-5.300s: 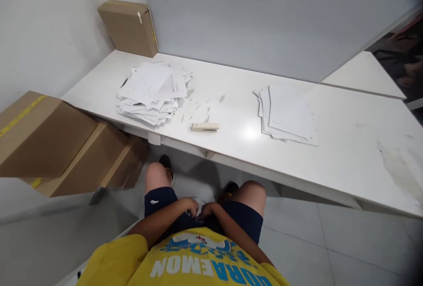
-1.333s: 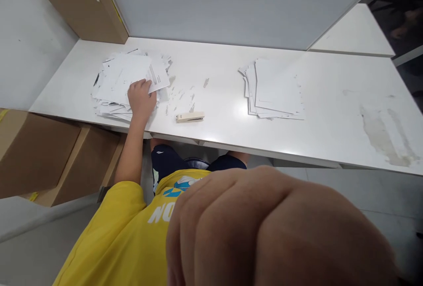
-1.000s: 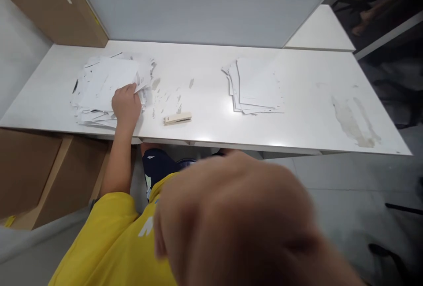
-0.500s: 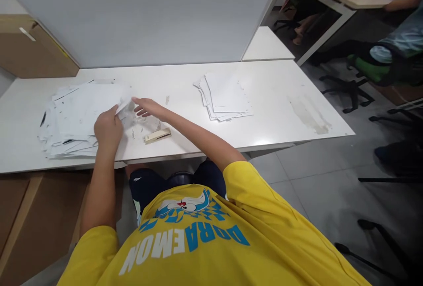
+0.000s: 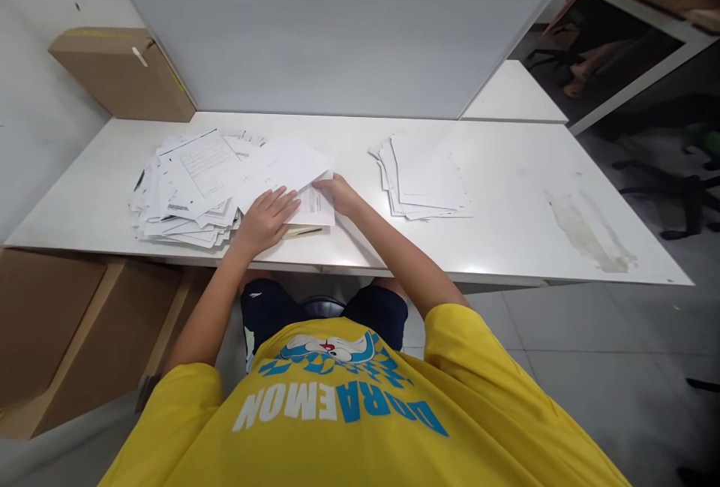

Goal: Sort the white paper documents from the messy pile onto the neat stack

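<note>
My right hand (image 5: 340,194) pinches the right edge of some white paper sheets (image 5: 284,164), with a printed page showing under the top one. Flat on the near side of these sheets lies my left hand (image 5: 266,220), its fingers stretched out. They overlap a messy pile of papers (image 5: 188,179) on the left, where a page with a drawn frame lies on top. Beneath their near edge a slim cream-coloured stapler (image 5: 307,232) sticks out, mostly covered. To the right of my right hand is a smaller, roughly squared stack of papers (image 5: 430,175).
The white table (image 5: 523,194) carries a stain (image 5: 588,232) at its right end. A grey panel (image 5: 337,29) stands along the back, with a cardboard box (image 5: 127,78) at its left. Below the table at left are more cardboard boxes (image 5: 118,322). A person's legs show at upper right.
My hands have brought sheets rightward from the left pile, over the stapler. The left hand has gone from gripping to lying flat; the right now pinches the sheets' edge. The view has shifted left.
</note>
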A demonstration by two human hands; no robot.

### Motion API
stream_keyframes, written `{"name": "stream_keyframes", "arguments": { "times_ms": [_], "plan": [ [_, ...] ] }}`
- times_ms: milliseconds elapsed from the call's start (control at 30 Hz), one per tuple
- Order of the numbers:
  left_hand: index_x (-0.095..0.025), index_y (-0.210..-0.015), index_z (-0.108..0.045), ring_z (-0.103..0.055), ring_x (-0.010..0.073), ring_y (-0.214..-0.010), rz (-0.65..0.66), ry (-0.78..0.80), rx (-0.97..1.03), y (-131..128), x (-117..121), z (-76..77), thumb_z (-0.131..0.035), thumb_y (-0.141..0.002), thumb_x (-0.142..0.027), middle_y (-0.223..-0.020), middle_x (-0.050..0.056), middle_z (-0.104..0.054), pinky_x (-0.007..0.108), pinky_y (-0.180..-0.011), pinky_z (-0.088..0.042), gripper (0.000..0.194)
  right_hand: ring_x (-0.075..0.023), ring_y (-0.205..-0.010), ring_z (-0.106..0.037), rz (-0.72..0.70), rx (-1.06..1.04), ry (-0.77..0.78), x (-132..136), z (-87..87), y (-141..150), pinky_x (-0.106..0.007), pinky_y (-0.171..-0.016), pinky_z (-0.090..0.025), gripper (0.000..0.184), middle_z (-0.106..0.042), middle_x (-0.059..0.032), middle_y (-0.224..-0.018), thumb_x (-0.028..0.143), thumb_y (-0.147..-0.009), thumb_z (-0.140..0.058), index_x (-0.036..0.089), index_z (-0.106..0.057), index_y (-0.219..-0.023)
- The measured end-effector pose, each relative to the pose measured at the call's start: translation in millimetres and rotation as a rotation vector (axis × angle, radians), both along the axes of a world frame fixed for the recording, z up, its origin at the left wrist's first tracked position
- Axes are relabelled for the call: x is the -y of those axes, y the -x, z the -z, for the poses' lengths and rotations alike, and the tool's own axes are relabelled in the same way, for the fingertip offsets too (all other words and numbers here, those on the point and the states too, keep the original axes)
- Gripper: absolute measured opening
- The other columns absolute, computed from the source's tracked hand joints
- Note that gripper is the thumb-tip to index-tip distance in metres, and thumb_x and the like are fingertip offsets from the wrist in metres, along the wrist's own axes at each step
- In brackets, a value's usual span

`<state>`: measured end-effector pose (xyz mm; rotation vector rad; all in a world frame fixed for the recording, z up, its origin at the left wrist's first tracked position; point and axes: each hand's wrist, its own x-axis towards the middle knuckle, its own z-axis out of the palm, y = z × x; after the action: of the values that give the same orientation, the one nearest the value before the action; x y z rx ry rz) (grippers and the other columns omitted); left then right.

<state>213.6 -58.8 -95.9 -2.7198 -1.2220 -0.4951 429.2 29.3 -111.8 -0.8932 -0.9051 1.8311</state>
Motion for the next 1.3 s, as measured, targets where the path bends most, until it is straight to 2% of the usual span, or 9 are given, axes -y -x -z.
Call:
{"name": "stream_keyframes", "arguments": {
  "times_ms": [133, 367, 600, 800, 933, 1067, 1133, 1200, 1300],
  "plan": [
    [-0.018, -0.148, -0.045, -0.021, 0.0333, -0.152, -0.106, 0.053, -0.020, 12, -5, 3.3, -0.045, -0.090, -0.020, -0.159, 0.012, -0.036, 0.058, -0.121, -0.021, 0.059, -0.0264, -0.084, -0.071, 0.128, 0.001, 0.060, 1, 13.7, -17, -0.049, -0.095, -0.055, 0.026, -0.074, -0.0017, -0.076, 0.008, -0.064, -0.064, 0.017, -0.065, -0.089],
    [-0.016, -0.147, -0.045, -0.036, 0.0237, -0.147, -0.226, 0.129, 0.043, 22, -20, -4.1, -0.036, -0.080, -0.002, -0.154, 0.009, -0.046, 0.048, -0.121, -0.031, 0.070, -0.0241, -0.089, -0.072, 0.350, -0.181, 0.064, 2, 13.7, -11, -0.044, -0.094, -0.057, 0.029, -0.074, 0.0004, -0.083, 0.009, -0.068, -0.062, 0.019, -0.062, -0.095],
    [-0.016, -0.146, -0.047, -0.032, 0.0245, -0.149, -0.139, 0.136, 0.017, -21, -11, -16.7, -0.035, -0.077, 0.002, -0.153, 0.009, -0.047, 0.051, -0.122, -0.027, 0.072, -0.0203, -0.102, -0.069, 0.462, -0.291, 0.012, 17, -1.9, 9, -0.035, -0.102, -0.052, 0.024, -0.076, -0.0015, -0.088, 0.020, -0.077, -0.052, 0.019, -0.066, -0.097],
    [-0.019, -0.148, -0.044, -0.024, 0.0303, -0.152, -0.154, 0.089, 0.065, -58, -8, -7.3, -0.038, -0.078, 0.001, -0.158, 0.009, -0.039, 0.059, -0.122, -0.022, 0.073, -0.0219, -0.115, -0.064, 0.476, -0.314, -0.144, 42, -32.0, 3, -0.041, -0.103, -0.051, 0.044, -0.075, -0.0054, -0.106, 0.049, -0.087, -0.042, 0.022, -0.066, -0.111],
    [-0.025, -0.151, -0.040, -0.017, 0.0319, -0.153, -0.178, 0.056, 0.129, -75, -13, -7.6, -0.039, -0.079, 0.002, -0.159, 0.007, -0.037, 0.066, -0.121, -0.016, 0.076, -0.0220, -0.123, -0.061, 0.516, -0.272, -0.200, 57, -41.3, 1, -0.043, -0.105, -0.050, 0.062, -0.071, -0.0076, -0.115, 0.066, -0.088, -0.030, 0.022, -0.063, -0.117],
    [-0.029, -0.151, -0.038, -0.009, 0.0319, -0.155, -0.133, 0.039, 0.191, -83, -7, -8.5, -0.038, -0.082, 0.002, -0.161, 0.006, -0.035, 0.068, -0.121, -0.008, 0.076, -0.0218, -0.120, -0.063, 0.571, -0.249, -0.148, 63, -39.3, 0, -0.041, -0.109, -0.049, 0.041, -0.070, -0.0068, -0.118, 0.045, -0.081, -0.055, 0.022, -0.062, -0.115],
    [-0.031, -0.155, -0.031, -0.003, 0.0309, -0.155, -0.130, 0.025, 0.347, -84, 3, -6.2, -0.038, -0.085, -0.001, -0.165, 0.004, -0.026, 0.066, -0.122, -0.008, 0.077, -0.0220, -0.119, -0.064, 0.618, -0.250, -0.111, 65, -38.4, -2, -0.041, -0.109, -0.049, 0.040, -0.071, -0.0058, -0.119, 0.032, -0.076, -0.059, 0.023, -0.061, -0.115],
    [-0.034, -0.158, -0.015, -0.006, 0.0286, -0.155, -0.193, 0.045, 0.662, -86, 12, -3.4, -0.037, -0.091, -0.007, -0.167, 0.003, -0.017, 0.059, -0.123, -0.018, 0.076, -0.0224, -0.120, -0.063, 0.632, -0.275, -0.114, 68, -39.3, -5, -0.042, -0.109, -0.049, 0.043, -0.071, -0.0057, -0.119, 0.029, -0.075, -0.058, 0.023, -0.060, -0.118],
    [-0.035, -0.158, -0.003, -0.037, 0.0256, -0.146, -0.217, 0.235, 1.155, -91, 17, -2.7, -0.031, -0.101, -0.025, -0.165, 0.008, -0.023, 0.047, -0.114, -0.042, 0.065, -0.0226, -0.123, -0.061, 0.581, -0.325, -0.150, 77, -41.6, -7, -0.043, -0.110, -0.048, 0.045, -0.071, -0.0061, -0.118, 0.030, -0.075, -0.056, 0.021, -0.061, -0.118]
  ]
}}
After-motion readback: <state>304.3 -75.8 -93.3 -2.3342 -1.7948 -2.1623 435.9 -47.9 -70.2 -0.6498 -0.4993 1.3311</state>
